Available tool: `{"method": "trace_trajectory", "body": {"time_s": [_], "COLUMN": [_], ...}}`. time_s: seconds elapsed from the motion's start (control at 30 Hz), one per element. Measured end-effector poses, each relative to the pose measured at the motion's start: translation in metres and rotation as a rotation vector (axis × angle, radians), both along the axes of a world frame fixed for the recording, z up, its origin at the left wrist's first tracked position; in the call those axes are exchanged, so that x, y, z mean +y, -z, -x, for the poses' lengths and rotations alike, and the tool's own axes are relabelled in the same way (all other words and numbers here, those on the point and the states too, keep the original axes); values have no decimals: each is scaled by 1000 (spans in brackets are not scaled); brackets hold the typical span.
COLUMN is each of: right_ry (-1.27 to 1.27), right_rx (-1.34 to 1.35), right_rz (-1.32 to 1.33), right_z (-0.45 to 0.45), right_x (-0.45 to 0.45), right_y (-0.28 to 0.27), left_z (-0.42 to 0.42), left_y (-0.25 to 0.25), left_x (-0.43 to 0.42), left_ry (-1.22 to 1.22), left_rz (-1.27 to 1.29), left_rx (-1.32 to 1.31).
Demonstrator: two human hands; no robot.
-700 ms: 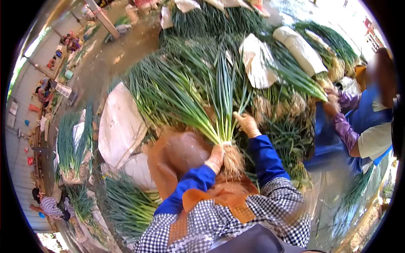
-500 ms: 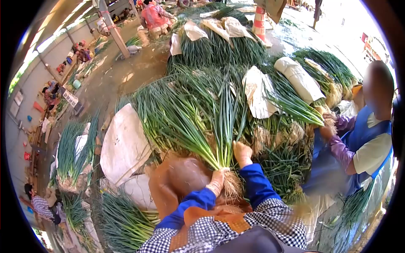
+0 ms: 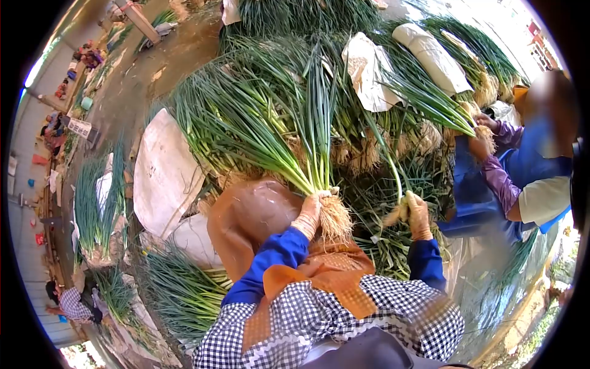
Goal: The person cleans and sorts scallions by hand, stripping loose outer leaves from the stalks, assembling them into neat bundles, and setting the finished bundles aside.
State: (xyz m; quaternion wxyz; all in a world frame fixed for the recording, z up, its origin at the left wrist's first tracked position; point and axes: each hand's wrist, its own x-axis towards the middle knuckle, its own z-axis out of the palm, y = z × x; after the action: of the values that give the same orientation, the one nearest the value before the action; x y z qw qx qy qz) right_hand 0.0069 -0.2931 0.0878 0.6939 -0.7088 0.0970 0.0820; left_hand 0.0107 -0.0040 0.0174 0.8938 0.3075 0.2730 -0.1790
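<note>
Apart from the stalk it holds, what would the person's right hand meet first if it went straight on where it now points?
Probably the loose green leaves beyond the right hand, before the pale roots further on; their depth is unclear from this single view.

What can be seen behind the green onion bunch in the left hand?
Behind the green onion bunch held by the left hand lies a pile of green onions with pale roots. Whatever the bunch itself covers cannot be seen.

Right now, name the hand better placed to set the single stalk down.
The right hand, most likely: it holds the single stalk, apart from the bunch. The left hand is busy gripping the bunch near its roots.
</note>
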Motion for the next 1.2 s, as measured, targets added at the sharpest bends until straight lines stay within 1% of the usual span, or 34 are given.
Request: {"method": "trace_trajectory", "body": {"time_s": [0.03,0.07,0.1,0.13,0.17,0.2,0.23,0.27,0.3,0.33,0.37,0.4,0.47,0.5,0.53,0.57,0.6,0.63,0.67,0.73,0.77,0.8,0.83,0.87,0.9,0.93,0.97,1.0,1.07,1.1,1.13,1.17,1.2], "right_ry": [4,-32,-5,-84,-50,-88,-227,-326,-449,-569,-471,-461,-364,-217,-225,-104,20,-136,-140,82,189,188,35,-115,-10,84,-18,-128,-176,-206,-267,-368,-369], "right_rx": [148,-60,-215,-297,-145,55,-239,-138,-160,-183,125,46,7,96,204,195,192,336,181,220,240,224,80,-59,-125,-47,-77,-105,46,120,182,325,257], "right_rz": [120,231,239,262,-113,-203,-363,-432,-383,-333,-575,-690,-951,-1019,-1253,-1277,-1294,-1383,-1630,-1553,-1507,-1487,-1411,-1327,-1153,-1115,-1240,-1368,-1205,-1129,-1061,-1045,-917], "right_z": [0,-3,-6,-8,-7,-7,-5,-1,-2,-2,-1,-8,-14,-7,-11,-6,-2,-11,-6,-4,-7,-6,-11,-19,-17,-19,-20,-24,-21,-19,-13,-18,-18], "right_x": [15,21,40,57,81,98,119,132,137,141,140,137,133,132,130,130,136,122,122,117,114,111,109,108,114,118,117,116,121,124,132,128,132], "right_y": [-23,5,13,1,-9,-14,-9,-6,-5,-4,-3,-1,26,17,31,36,16,35,45,41,49,43,45,47,4,-21,-20,-17,-1,7,-6,8,11], "left_z": [0,-1,0,2,3,5,7,10,21,20,20,20,21,21,19,18,19,20,20,21,20,18,16,11,9,8,8,9,10,14,14,16,18], "left_y": [-5,-10,-16,-21,-24,-14,0,13,-1,5,2,-12,-40,-38,-35,-31,-32,-34,-37,-46,-47,-44,-41,-37,-27,-15,-4,3,1,-14,-21,-28,-28], "left_x": [-1,-3,-5,-6,-5,-2,2,4,9,4,6,5,0,0,2,4,3,3,1,5,5,4,1,0,2,4,-1,0,2,0,0,3,5], "left_ry": [11,20,24,25,24,53,90,129,120,22,31,39,33,-8,-12,-3,4,44,-31,-12,-13,-12,-13,15,68,118,81,131,121,88,121,177,236], "left_rz": [61,122,123,142,160,155,200,248,87,124,114,109,229,91,90,97,108,343,297,410,409,414,420,289,310,331,305,301,362,273,341,338,333], "left_rx": [2,2,3,-3,-12,-56,-58,-61,-299,-195,-191,-186,-168,-201,-199,-159,-111,-205,-192,-209,-210,-184,-158,-133,-95,-55,9,-25,-110,-155,-208,-177,-144]}}
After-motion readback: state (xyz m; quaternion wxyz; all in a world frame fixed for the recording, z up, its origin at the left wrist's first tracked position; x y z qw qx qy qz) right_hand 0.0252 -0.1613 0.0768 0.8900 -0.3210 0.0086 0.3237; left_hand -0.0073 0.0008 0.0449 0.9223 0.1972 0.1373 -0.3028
